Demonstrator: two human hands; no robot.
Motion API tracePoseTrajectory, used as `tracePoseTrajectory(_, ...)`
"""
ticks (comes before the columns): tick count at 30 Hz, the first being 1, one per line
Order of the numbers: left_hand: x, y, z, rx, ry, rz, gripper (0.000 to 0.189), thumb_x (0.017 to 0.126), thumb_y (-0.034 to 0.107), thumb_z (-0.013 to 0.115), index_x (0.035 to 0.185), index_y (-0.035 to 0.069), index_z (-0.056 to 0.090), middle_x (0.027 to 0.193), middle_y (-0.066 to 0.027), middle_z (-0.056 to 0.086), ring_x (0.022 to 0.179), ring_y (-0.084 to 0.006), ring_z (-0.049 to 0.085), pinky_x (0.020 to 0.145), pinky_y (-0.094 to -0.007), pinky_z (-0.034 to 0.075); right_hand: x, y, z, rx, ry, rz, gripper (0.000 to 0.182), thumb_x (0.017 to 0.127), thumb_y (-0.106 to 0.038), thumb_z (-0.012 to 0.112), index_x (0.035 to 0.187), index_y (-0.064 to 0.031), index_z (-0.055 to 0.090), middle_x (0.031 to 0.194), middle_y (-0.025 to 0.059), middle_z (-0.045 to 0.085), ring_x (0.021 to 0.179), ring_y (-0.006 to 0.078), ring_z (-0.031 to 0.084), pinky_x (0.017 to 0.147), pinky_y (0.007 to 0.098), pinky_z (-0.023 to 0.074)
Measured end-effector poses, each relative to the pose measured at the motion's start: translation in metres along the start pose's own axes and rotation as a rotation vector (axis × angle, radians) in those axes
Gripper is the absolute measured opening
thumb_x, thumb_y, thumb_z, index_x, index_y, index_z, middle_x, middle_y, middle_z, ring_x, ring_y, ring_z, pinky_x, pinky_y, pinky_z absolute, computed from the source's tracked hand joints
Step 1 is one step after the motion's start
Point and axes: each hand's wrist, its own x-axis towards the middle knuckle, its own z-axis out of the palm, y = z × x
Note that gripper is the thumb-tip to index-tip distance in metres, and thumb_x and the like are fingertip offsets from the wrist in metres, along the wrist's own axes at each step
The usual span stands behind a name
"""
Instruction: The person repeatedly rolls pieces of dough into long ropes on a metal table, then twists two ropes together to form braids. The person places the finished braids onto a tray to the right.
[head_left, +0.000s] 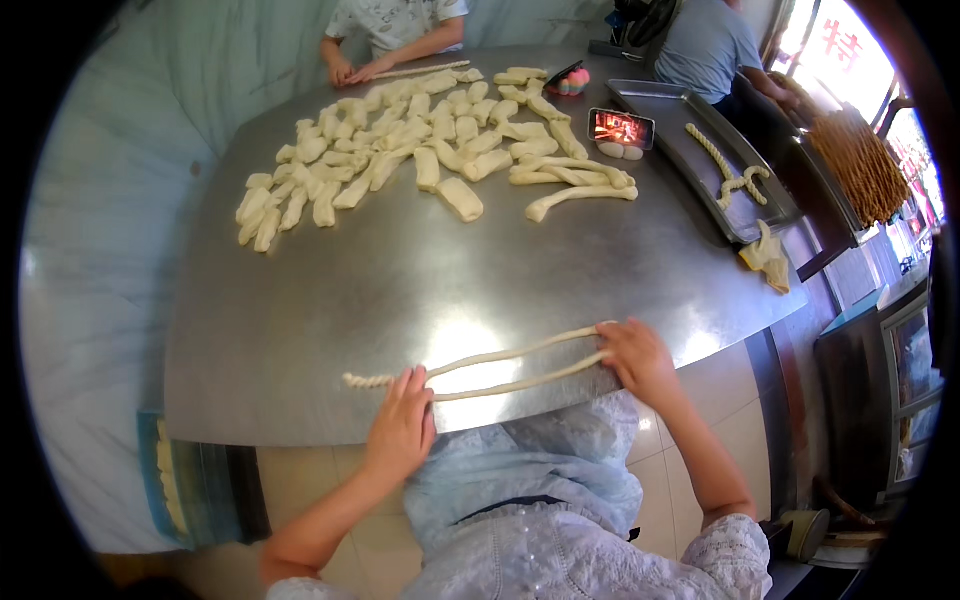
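A thin dough rope (517, 352) lies doubled on the metal table (315, 300), its two strands running side by side between my hands. My left hand (405, 416) is on the rope where the strands meet. To its left a short twisted end (366, 381) sticks out. At the other end, my right hand (637, 360) grips both strands near the table's front edge; its fingertips curl over the dough. Farther back, cut dough pieces (397, 142) lie in a broad heap. Several longer dough strips (577, 180) rest to the right of them.
A phone (621, 129) showing video leans on dough lumps. A metal tray (739, 214) at right holds twisted dough, with a glove (769, 262) by its corner. Across the table a person's hands (356, 73) roll a dough rope. Another person (709, 52) sits near browned twists (859, 165).
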Motion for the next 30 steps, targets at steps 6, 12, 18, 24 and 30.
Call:
tracePoseTrajectory(6,0.112,-0.047,0.003,0.298,0.172,0.036,0.054,0.097,0.013,0.050,0.147,-0.005,0.040,0.154,-0.0281,0.037,0.145,-0.0455,0.031,0.121,-0.0586,0.021,0.062,0.002,0.018,-0.064,0.141,0.266,0.029,0.091,-0.021,0.068,0.114,-0.0040,0.070,0.133,0.0134,0.063,0.126,0.0291,0.055,0.108,0.0448,0.0426)
tracePoseTrajectory(12,0.008,0.013,-0.004,0.052,-0.019,0.064,0.051,0.095,0.012,0.054,0.141,-0.009,0.044,0.152,-0.0292,0.039,0.142,-0.0440,0.037,0.120,-0.0585,0.024,0.000,-0.003,0.006,-0.015,0.059,-0.075,0.031,0.091,-0.018,0.067,0.118,-0.0029,0.068,0.132,0.0133,0.063,0.119,0.0313,0.058,0.100,0.0418,0.0467)
tracePoseTrajectory(18,0.104,-0.032,0.011,0.291,0.222,0.003,0.048,0.094,0.014,0.055,0.136,-0.010,0.047,0.147,-0.0300,0.044,0.137,-0.0438,0.043,0.119,-0.0580,0.026,0.051,0.003,0.021,-0.008,0.089,0.291,0.034,0.090,-0.020,0.069,0.120,-0.0047,0.068,0.135,0.0147,0.061,0.124,0.0334,0.056,0.106,0.0454,0.0434)
tracePoseTrajectory(24,0.028,0.008,0.004,0.110,0.031,0.115,0.045,0.097,0.010,0.051,0.138,-0.008,0.047,0.145,-0.0297,0.047,0.138,-0.0449,0.043,0.118,-0.0591,0.027,0.007,-0.011,0.011,-0.035,0.105,-0.123,0.025,0.089,-0.017,0.068,0.111,-0.0051,0.071,0.131,0.0144,0.063,0.122,0.0327,0.057,0.100,0.0452,0.0460)
tracePoseTrajectory(30,0.114,-0.029,0.021,0.175,0.236,-0.069,0.048,0.097,0.012,0.052,0.142,-0.005,0.045,0.149,-0.0290,0.043,0.141,-0.0435,0.039,0.119,-0.0590,0.027,0.041,0.019,0.029,0.002,0.122,0.229,0.030,0.090,-0.017,0.067,0.118,-0.0049,0.070,0.140,0.0168,0.057,0.128,0.0331,0.054,0.100,0.0469,0.0454)
